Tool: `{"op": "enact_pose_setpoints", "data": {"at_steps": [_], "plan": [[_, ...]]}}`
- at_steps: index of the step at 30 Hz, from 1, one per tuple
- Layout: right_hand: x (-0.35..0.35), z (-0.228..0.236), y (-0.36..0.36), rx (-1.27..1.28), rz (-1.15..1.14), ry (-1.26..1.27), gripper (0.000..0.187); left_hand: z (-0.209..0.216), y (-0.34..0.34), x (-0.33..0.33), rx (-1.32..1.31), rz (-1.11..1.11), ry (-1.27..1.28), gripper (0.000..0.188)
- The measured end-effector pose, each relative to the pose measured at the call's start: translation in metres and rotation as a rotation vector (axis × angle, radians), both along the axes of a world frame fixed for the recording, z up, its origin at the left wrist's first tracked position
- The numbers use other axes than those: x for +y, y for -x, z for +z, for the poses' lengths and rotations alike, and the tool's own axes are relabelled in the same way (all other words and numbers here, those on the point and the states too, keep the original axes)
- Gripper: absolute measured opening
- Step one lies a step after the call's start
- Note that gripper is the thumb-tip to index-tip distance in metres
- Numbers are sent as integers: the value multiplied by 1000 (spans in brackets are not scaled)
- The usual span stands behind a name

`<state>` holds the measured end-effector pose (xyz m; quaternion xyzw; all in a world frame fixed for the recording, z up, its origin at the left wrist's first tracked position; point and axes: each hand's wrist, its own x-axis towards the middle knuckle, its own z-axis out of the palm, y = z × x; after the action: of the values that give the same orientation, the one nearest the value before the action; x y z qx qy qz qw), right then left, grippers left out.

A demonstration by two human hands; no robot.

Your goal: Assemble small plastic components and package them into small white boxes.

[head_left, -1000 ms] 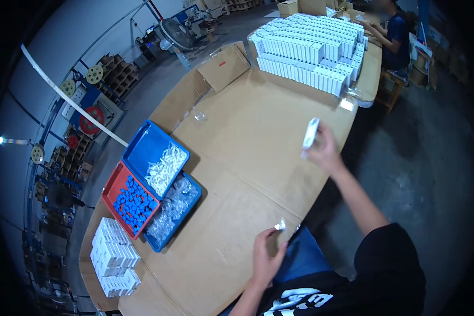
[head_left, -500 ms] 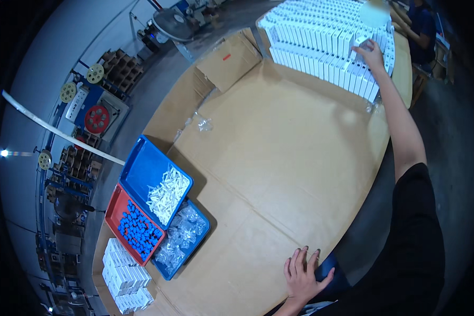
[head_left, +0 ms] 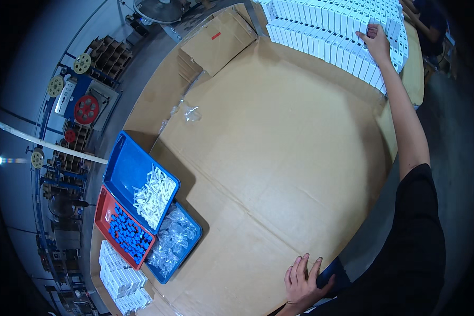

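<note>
My right hand (head_left: 376,46) reaches to the far right, over upright rows of slim white boxes (head_left: 321,45). Its thumb and fingers close around the top of one white box (head_left: 364,27) in the rows; the fingers partly cover it. Down at the table's near edge, my left hand (head_left: 303,287) rests palm down with its fingers spread, holding nothing.
At the left, a blue tray (head_left: 129,163) of white plastic pieces overlaps a red tray (head_left: 104,210) of small blue parts and another blue tray (head_left: 196,231) of clear bags. White boxes (head_left: 122,282) stack nearby. A clear bag (head_left: 192,113) lies on the cardboard-covered table (head_left: 279,158). Another person (head_left: 432,26) sits far right.
The white box at my right hand was tilted above the rows and now sits lower among them. My view has shifted, and my left hand stays at the table edge.
</note>
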<state>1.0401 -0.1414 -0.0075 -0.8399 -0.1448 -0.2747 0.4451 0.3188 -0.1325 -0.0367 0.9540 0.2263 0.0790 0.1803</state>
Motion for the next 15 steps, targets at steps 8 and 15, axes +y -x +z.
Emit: {"op": "enact_pose_setpoints", "data": {"at_steps": [8, 15], "plan": [[5, -6, 1, 111, 49, -61, 74, 2, -2, -3, 24, -12, -40, 66], [-103, 41, -50, 82, 112, -312, 67, 5, 7, -9, -100, -105, -27, 69]]}}
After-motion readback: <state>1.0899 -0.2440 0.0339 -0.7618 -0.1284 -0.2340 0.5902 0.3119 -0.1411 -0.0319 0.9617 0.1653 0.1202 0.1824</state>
